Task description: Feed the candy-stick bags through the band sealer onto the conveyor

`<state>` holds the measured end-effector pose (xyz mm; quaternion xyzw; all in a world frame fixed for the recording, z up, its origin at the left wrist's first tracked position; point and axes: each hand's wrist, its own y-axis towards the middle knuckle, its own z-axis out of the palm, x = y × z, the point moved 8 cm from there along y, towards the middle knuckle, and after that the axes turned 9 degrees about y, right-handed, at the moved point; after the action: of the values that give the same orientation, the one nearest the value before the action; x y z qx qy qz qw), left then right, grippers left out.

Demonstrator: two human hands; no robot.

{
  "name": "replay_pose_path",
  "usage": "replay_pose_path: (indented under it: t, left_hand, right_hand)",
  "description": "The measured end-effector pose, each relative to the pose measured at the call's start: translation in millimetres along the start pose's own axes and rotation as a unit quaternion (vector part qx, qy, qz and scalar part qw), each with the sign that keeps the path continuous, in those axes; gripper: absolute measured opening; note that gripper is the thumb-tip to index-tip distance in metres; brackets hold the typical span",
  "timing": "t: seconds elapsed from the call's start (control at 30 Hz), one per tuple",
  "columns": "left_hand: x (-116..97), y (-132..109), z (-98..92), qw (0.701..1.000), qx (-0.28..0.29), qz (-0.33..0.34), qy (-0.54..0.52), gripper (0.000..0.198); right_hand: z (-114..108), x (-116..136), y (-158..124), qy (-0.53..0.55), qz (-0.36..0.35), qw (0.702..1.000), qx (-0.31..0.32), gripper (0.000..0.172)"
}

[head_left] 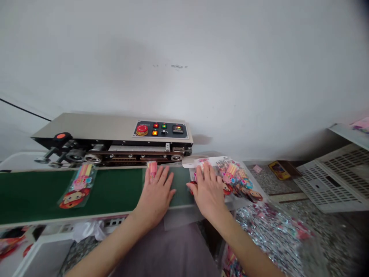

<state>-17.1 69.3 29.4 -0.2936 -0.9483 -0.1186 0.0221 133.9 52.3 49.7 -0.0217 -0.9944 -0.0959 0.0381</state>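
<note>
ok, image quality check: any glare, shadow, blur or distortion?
Head view: soft shadow on the pale grey wall, just right of the beige metal machine; glints on the silvery contents at lower right; right-hand corners darkened, white slotted plastic crate looks stretched and soft; bare left hand and right hand readable, fine print on the clear cartoon-printed packets isn't.

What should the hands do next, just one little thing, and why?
Maybe lift the left hand off the packet beneath it. That packet already lies on the green belt, beside the machine, and the hand covers part of it, while another packet farther left lies there uncovered.
</note>
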Motion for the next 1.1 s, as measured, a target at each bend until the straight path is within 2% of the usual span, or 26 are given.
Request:
replay_pose_path:
  t: [0.1, 0.23, 0.37, 0.43, 0.57, 0.7, 0.77, 0.9, 1.0, 1.1]
  left_hand:
    - [-20.4, 7.3, -4.6, 0.998, 0.002, 0.045, -0.034, 0.045]
    - [-48.5, 14.0, -3.6, 0.992, 0.005, 0.110, -0.064, 0.048]
    - [-61.8, 13.2, 0.7, 0.989, -0.023, 0.136, -0.046, 0.050]
    - [-64.9, 10.8, 3.9, 0.989, -0.030, 0.144, -0.034, 0.051]
    - [-65.0, 7.9, 1.8, 0.989, -0.017, 0.144, -0.031, 0.055]
    - [-60.1, 16.0, -10.8, 0.992, -0.016, 0.120, -0.032, 0.049]
    - [-63.0, 21.8, -13.0, 0.989, -0.027, 0.142, -0.041, 0.048]
    - [-67.8, 26.9, 2.8, 0.980, -0.026, 0.186, -0.064, 0.055]
    - [-57.2, 22.9, 17.8, 0.987, -0.008, 0.147, -0.060, 0.056]
    - [-40.4, 12.1, 19.8, 0.993, -0.003, 0.108, -0.043, 0.054]
  right_hand:
    - [-5.8, -0.2, 5.1, 0.001, -0.019, 1.000, 0.001, 0.057]
    - [-16.6, -22.7, -1.2, -0.028, -0.043, 0.999, -0.017, 0.048]
    - [-12.7, -29.8, -16.5, -0.008, -0.111, 0.994, 0.012, 0.049]
    - [-9.3, -32.0, -21.2, -0.002, -0.121, 0.992, 0.022, 0.049]
    - [-11.0, -46.0, -20.4, -0.025, -0.065, 0.998, -0.011, 0.046]
    - [-8.5, -43.7, -20.2, -0.016, -0.081, 0.997, -0.008, 0.047]
    - [-5.4, -42.5, -21.2, -0.015, -0.081, 0.997, -0.001, 0.046]
    - [0.4, -43.3, -23.3, -0.026, -0.079, 0.997, 0.006, 0.045]
    - [2.5, -41.0, -23.0, -0.028, -0.088, 0.996, 0.011, 0.047]
    - [5.0, -32.2, -20.1, -0.002, -0.091, 0.995, 0.026, 0.047]
